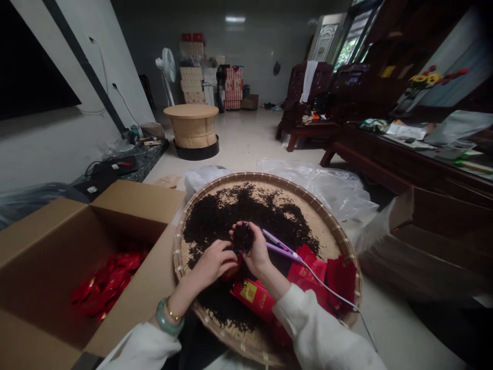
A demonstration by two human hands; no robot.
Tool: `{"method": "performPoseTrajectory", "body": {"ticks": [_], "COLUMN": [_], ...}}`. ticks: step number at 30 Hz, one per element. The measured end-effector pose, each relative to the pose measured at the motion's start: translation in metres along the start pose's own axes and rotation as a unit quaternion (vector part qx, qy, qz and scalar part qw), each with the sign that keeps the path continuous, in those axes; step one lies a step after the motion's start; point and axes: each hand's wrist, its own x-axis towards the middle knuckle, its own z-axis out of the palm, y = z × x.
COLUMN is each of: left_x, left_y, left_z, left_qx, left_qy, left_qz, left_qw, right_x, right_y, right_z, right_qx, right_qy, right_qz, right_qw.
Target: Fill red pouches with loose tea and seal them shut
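Tiled living room (246,133) with carved dark wooden furniture (304,128) stretched behind a round bamboo tray (265,177) heaped with loose dark tea leaves (234,210). An open cardboard box (46,241) of red packets (108,282) stood beside it; more packets (254,300) lay on the tray. Above the tray, the right hand (257,253) closed on a clump of leaves (243,237), a purple flat iron (281,245) touching it; the left hand (211,264) curled close, its grip unclear. The iron's white cord (331,290) crossed the tray, where a tug could scatter leaves.
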Motion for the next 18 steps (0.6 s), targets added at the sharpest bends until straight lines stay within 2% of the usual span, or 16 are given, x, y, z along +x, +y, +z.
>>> {"method": "performPoseTrajectory", "body": {"ticks": [4, 8, 14, 18], "left_x": [-0.002, -0.004, -0.01, -0.014], "left_y": [-0.006, -0.009, -0.014, -0.016], "left_z": [0.005, 0.007, 0.009, 0.008], "left_qx": [-0.016, -0.022, -0.004, -0.009], "left_qy": [0.035, 0.045, 0.073, 0.1], "left_qz": [0.008, 0.006, 0.027, 0.06], "left_qw": [0.999, 0.999, 0.997, 0.993], "right_x": [-0.002, -0.004, -0.009, -0.017], "right_y": [0.006, 0.008, 0.0, -0.013], "right_z": [-0.004, -0.014, -0.03, -0.033], "right_qx": [-0.079, -0.222, -0.401, -0.492], "right_qy": [-0.047, -0.097, -0.165, -0.246], "right_qz": [-0.061, -0.092, -0.098, -0.122], "right_qw": [0.994, 0.966, 0.896, 0.826]}}
